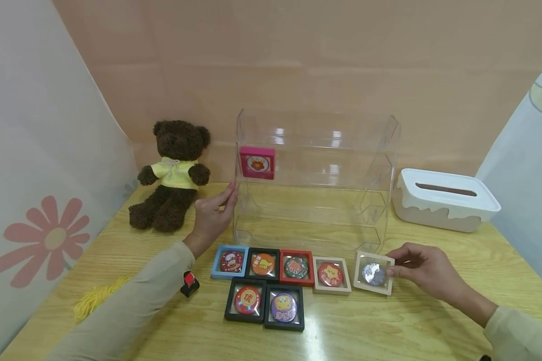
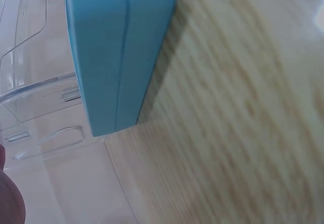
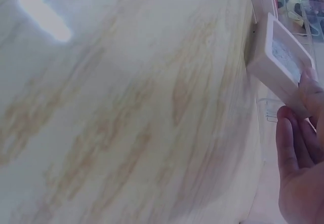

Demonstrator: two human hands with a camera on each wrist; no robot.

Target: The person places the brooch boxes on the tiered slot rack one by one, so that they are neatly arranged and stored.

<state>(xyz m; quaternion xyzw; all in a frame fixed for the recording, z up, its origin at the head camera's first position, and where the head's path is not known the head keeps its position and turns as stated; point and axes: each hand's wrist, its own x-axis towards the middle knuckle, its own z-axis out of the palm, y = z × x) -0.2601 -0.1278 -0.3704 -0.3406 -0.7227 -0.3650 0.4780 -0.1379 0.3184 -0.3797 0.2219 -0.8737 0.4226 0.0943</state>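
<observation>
My right hand (image 1: 426, 268) pinches the right edge of a cream square badge frame (image 1: 373, 274), thumb in front. A silvery grey round piece shows inside it, and in the right wrist view the frame (image 3: 266, 59) is tilted. With thumb and fingers, my left hand (image 1: 212, 214) holds the left side edge of a clear tiered display rack (image 1: 313, 168). A pink badge frame (image 1: 258, 163) stands at the left of an upper tier. Before the rack lie a light blue frame (image 1: 230, 261), a red frame (image 1: 296, 267), another cream frame (image 1: 331, 276) and several black frames (image 1: 247, 300).
A brown teddy bear (image 1: 173, 175) in a yellow top sits left of the rack. On the right stands a white-lidded tissue box (image 1: 447, 198). Yellow string (image 1: 100, 297) lies at the left, near a small black and red item (image 1: 189, 284) by my left wrist.
</observation>
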